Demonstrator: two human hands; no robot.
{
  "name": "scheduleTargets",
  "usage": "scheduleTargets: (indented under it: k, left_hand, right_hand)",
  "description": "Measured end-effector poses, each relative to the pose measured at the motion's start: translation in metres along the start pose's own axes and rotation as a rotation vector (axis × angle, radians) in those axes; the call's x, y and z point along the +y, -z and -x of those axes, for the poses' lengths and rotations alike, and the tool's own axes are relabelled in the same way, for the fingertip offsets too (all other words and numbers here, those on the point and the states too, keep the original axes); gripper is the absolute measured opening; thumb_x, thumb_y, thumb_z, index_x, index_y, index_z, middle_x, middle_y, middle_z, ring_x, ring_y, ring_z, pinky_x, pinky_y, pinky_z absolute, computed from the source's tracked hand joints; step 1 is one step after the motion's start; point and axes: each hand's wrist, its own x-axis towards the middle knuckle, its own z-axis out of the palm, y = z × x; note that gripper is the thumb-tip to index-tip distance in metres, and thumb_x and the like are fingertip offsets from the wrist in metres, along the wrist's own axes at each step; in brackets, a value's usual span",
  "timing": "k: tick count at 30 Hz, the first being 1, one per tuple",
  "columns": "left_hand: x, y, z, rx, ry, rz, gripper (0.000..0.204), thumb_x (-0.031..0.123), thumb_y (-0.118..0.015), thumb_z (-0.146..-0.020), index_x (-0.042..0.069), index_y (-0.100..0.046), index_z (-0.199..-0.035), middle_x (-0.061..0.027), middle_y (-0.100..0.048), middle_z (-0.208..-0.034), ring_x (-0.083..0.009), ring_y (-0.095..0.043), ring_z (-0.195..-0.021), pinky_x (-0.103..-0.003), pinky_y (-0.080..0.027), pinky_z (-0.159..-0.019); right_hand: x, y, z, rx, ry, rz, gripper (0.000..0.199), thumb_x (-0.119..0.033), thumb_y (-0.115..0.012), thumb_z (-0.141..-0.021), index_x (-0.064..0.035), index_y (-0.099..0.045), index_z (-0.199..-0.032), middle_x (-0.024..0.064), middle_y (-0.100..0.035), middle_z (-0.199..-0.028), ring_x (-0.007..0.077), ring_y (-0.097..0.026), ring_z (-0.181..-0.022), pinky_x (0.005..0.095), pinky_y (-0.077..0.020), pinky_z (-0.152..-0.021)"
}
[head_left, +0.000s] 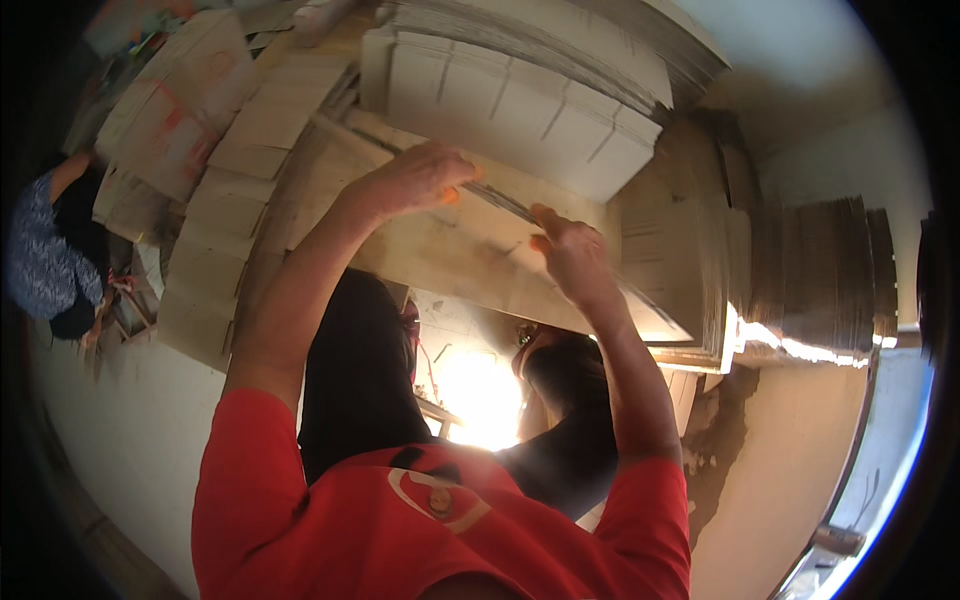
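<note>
Both my hands are raised over a wooden worktable (450, 262), gripping the upper edge of a thin flat cardboard piece (508, 204). It is tilted and seen nearly edge-on, running from far left to near right; whether it is one sheet or several layers I cannot tell. My left hand (428, 180) has its fingers closed over the edge left of the middle. Farther right, my right hand (570, 250) pinches the same edge. Orange shows on the fingertips of both hands. Just beyond lies a stack of pale cardboard sheets with dark slots (520, 105).
More stacked cardboard (670, 250) stands at the right, with darker upright bundles (815, 270) farther along. Overlapping flat pieces (215, 235) line the left side. Another person in a patterned blue top (48, 250) is at the far left. Bright light falls on the floor between my legs.
</note>
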Motion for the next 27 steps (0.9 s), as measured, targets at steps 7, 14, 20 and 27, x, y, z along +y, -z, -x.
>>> scheduleTargets:
  k: [7, 14, 20, 27]
  left_hand:
    - [0.082, 0.072, 0.084, 0.528, -0.023, -0.419, 0.029, 0.005, -0.064, -0.072, -0.001, -0.059, -0.101, -0.0090, -0.061, -0.094, -0.0235, -0.058, -0.090, -0.036, -0.051, -0.074]
    - [-0.023, 0.049, 0.193, 0.322, 0.797, -1.014, 0.021, 0.002, -0.063, -0.076, 0.002, -0.063, -0.097, -0.0096, -0.061, -0.095, -0.0236, -0.057, -0.087, -0.036, -0.052, -0.071]
    - [-0.086, -0.002, 0.222, 0.039, 0.919, -0.635, 0.012, 0.007, -0.059, -0.079, 0.001, -0.058, -0.089, -0.0188, -0.060, -0.089, -0.0344, -0.058, -0.087, -0.043, -0.050, -0.072]
    - [-0.054, 0.021, 0.207, 0.152, 0.992, -0.421, 0.033, 0.026, -0.066, -0.081, 0.001, -0.059, -0.101, -0.0191, -0.063, -0.096, -0.0365, -0.060, -0.093, -0.047, -0.047, -0.079]
  right_hand:
    - [-0.020, 0.080, 0.029, 0.596, 0.178, 0.462, 0.043, -0.004, -0.055, -0.081, -0.0061, -0.054, -0.124, 0.0131, -0.056, -0.119, 0.0292, -0.052, -0.114, 0.0465, -0.0376, -0.098]
    - [0.086, 0.065, 0.107, 0.475, -0.278, 0.741, 0.048, -0.020, -0.063, -0.084, -0.0041, -0.048, -0.127, 0.0145, -0.051, -0.124, 0.0337, -0.048, -0.117, 0.0467, -0.0404, -0.094]
    - [0.160, 0.031, 0.169, 0.166, -0.847, 0.595, 0.066, -0.034, -0.074, -0.072, -0.0057, -0.049, -0.126, 0.0165, -0.056, -0.116, 0.0352, -0.051, -0.107, 0.0458, -0.0410, -0.091]
    - [0.200, 0.040, 0.183, 0.278, -0.660, 0.416, 0.027, -0.019, -0.072, -0.067, -0.0049, -0.055, -0.082, 0.0150, -0.059, -0.084, 0.0355, -0.056, -0.082, 0.0428, -0.0448, -0.072]
